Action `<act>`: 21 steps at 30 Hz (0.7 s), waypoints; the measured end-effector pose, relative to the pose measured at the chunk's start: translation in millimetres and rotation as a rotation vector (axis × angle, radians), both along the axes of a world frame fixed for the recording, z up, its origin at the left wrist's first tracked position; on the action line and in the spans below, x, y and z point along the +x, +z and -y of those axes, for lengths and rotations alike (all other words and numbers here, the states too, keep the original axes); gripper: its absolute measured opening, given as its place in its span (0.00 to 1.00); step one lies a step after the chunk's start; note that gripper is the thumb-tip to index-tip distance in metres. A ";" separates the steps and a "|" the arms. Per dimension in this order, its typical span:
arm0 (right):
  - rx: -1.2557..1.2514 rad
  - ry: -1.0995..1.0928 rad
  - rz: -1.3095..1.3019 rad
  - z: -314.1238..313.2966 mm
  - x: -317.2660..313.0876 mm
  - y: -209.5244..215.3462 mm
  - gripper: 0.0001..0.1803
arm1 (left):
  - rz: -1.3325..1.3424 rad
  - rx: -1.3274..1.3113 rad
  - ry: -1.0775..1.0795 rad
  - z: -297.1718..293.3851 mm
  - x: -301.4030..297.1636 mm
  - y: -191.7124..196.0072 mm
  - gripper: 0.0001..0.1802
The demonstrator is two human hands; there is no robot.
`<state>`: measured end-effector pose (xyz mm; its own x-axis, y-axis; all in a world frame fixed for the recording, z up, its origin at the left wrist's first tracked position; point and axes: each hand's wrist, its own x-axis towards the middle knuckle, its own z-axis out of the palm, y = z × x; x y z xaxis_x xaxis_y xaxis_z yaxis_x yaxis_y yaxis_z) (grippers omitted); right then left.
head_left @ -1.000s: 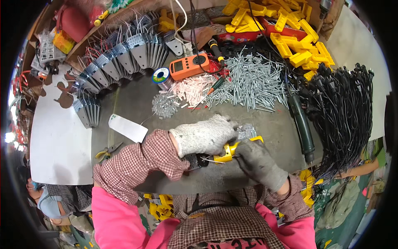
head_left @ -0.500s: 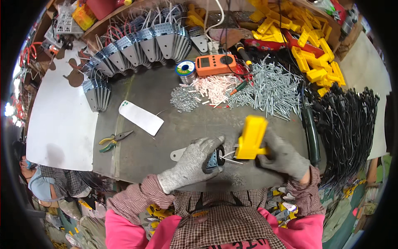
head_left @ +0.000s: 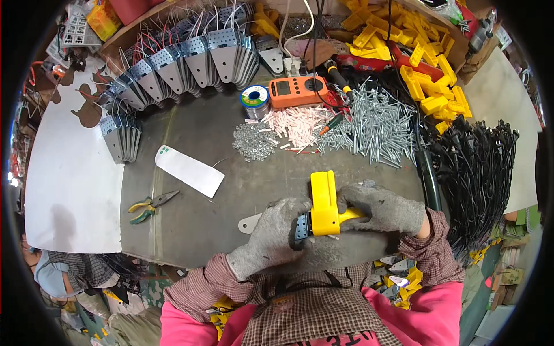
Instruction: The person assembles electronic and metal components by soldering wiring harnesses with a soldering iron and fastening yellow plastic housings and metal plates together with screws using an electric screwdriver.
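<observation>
My left hand (head_left: pixel 269 235), in a grey work glove, is closed around a flat metal plate. The plate's rounded end with a hole (head_left: pixel 248 224) sticks out to the left, and its perforated bluish metal end (head_left: pixel 301 226) shows at my fingertips. My right hand (head_left: pixel 385 209), gloved too, grips a yellow plastic handle (head_left: pixel 325 202) by its narrow side arm. The handle stands against the perforated end, over the middle of the near table edge. How far the two parts overlap is hidden by the yellow plastic.
Pliers (head_left: pixel 152 206) and a white strip (head_left: pixel 189 172) lie to the left. Beyond are a solder reel (head_left: pixel 254 102), an orange multimeter (head_left: pixel 298 92), piled screws (head_left: pixel 374 124) and small nuts (head_left: pixel 253 140). Metal plates (head_left: pixel 173 74) line the back; black cables (head_left: pixel 476 173) lie right.
My right hand has brought the yellow handle left and against the metal plate's perforated end. The white wires that stuck out there are no longer visible.
</observation>
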<state>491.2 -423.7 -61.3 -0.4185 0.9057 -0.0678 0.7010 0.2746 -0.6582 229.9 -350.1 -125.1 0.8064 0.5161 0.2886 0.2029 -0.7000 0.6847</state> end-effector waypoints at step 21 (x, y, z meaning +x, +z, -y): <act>0.290 -1.314 -0.222 114.9 110.6 -14.6 0.29 | -0.101 0.001 0.046 9.6 10.6 -16.0 0.38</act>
<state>601.8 -538.5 -76.0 0.7783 0.6105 0.1467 0.4379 -0.3603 -0.8237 240.5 -359.7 -141.1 0.8069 0.5531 0.2074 0.3030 -0.6890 0.6584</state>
